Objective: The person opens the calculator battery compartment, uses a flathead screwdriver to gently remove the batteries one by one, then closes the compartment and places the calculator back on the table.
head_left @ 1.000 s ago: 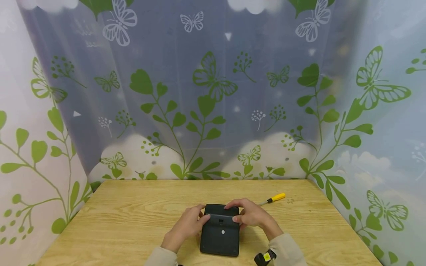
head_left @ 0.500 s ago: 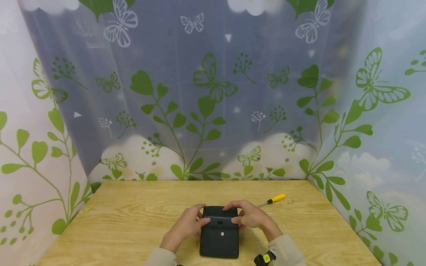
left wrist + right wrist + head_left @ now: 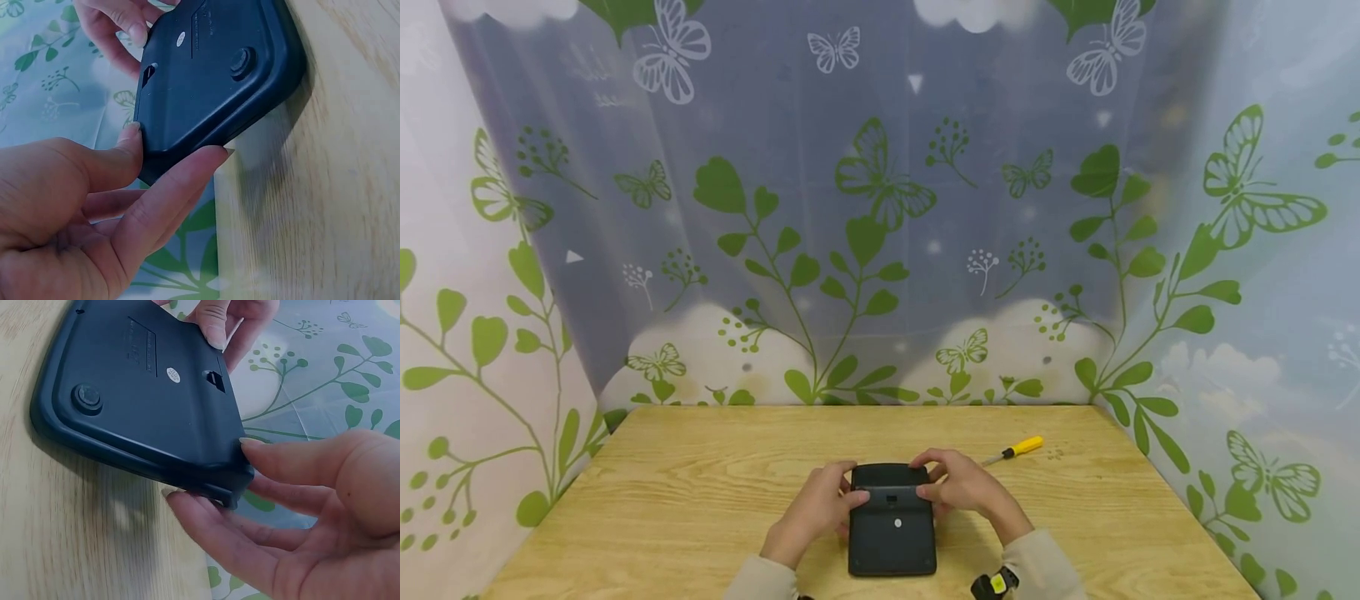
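Note:
A black desk calculator (image 3: 891, 546) lies back side up in both hands, low in the middle of the head view; its keys are hidden. My left hand (image 3: 818, 506) grips its left edge, thumb on the back and fingers around the side. On the right edge, my right hand (image 3: 967, 487) pinches it between thumb and fingers. The right wrist view shows a small slotted latch (image 3: 215, 382) near the ridge and a round white sticker (image 3: 173, 375). A round rubber foot (image 3: 242, 64) stands out in the left wrist view. One end of the case is tilted off the table.
Beyond the right hand, a screwdriver (image 3: 1024, 447) with a yellow handle lies on the wooden table (image 3: 700, 467). Several tiny pieces (image 3: 1056, 454), too small to identify, lie beside it. A patterned curtain (image 3: 880, 250) stands behind the table.
The calculator has shifted slightly left. My right index finger has moved from the calculator's back towards its far right corner. Both hands keep their hold, and the screwdriver has not moved.

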`<state>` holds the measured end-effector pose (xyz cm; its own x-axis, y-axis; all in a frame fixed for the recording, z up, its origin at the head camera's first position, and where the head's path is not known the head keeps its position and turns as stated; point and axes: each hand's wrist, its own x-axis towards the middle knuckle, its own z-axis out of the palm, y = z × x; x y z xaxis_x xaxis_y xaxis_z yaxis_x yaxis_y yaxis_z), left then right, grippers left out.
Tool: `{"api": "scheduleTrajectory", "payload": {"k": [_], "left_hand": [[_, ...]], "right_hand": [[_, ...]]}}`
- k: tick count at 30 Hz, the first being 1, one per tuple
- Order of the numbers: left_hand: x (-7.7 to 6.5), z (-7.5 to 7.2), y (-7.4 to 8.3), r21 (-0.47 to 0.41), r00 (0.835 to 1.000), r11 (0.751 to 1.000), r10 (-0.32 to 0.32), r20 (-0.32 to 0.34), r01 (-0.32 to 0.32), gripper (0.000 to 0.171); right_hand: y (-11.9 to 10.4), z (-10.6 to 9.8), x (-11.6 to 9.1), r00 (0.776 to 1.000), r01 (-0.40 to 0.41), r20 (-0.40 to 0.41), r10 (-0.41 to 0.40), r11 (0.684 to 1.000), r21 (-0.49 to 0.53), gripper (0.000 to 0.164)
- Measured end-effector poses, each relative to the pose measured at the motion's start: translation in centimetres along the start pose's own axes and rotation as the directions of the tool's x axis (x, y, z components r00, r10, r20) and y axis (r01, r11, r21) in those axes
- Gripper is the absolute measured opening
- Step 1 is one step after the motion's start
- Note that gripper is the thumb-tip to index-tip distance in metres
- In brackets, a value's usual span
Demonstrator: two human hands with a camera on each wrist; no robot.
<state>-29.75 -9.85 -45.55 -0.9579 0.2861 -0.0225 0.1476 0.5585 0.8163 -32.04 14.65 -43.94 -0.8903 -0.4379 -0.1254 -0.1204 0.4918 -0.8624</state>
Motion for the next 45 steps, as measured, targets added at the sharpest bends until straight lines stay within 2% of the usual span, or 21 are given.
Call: {"api": "scheduleTrajectory", "payload": {"k": [6, 13, 21, 28, 32, 39, 45], "left_hand": [[-0.1, 0.1, -0.1, 0.018, 1.0, 1.0, -0.009, -0.013, 0.009, 0.059], [0.1, 0.3, 0.0, 0.037, 0.999, 0.999, -0.014, -0.029, 0.015, 0.059], [0.3, 0.7, 0.0, 0.18, 0.995, 0.984, 0.027, -0.097, -0.009, 0.067], [0.3, 0.9, 0.0, 0.187, 0.993, 0.982, 0.058, -0.107, -0.037, 0.053], [0.3, 0.9, 0.0, 0.203, 0.99, 0.978, 0.067, -0.123, -0.041, 0.051], [0.3, 1.0, 0.2, 0.242, 0.982, 0.97, 0.074, -0.176, -0.03, 0.048], [0.3, 1.0, 0.4, 0.244, 0.979, 0.97, 0.053, -0.196, -0.004, 0.046]], "right_hand": [[-0.1, 0.4, -0.1, 0.997, -0.079, -0.025, 0.078, 0.997, -0.009, 0.056], [-0.1, 1.0, 0.2, 0.992, -0.102, -0.075, 0.1, 0.994, -0.033, 0.065], [0.2, 1.2, 0.5, 0.989, -0.096, -0.117, 0.09, 0.994, -0.053, 0.066], [0.3, 1.3, 0.7, 0.988, -0.086, -0.133, 0.077, 0.994, -0.061, 0.065], [0.3, 1.3, 0.8, 0.987, -0.079, -0.143, 0.069, 0.995, -0.065, 0.064], [0.2, 1.6, 0.8, 0.985, -0.049, -0.171, 0.033, 0.994, -0.095, 0.059], [0.0, 2.1, 0.8, 0.982, -0.032, -0.186, 0.006, 0.99, -0.138, 0.055]]}}
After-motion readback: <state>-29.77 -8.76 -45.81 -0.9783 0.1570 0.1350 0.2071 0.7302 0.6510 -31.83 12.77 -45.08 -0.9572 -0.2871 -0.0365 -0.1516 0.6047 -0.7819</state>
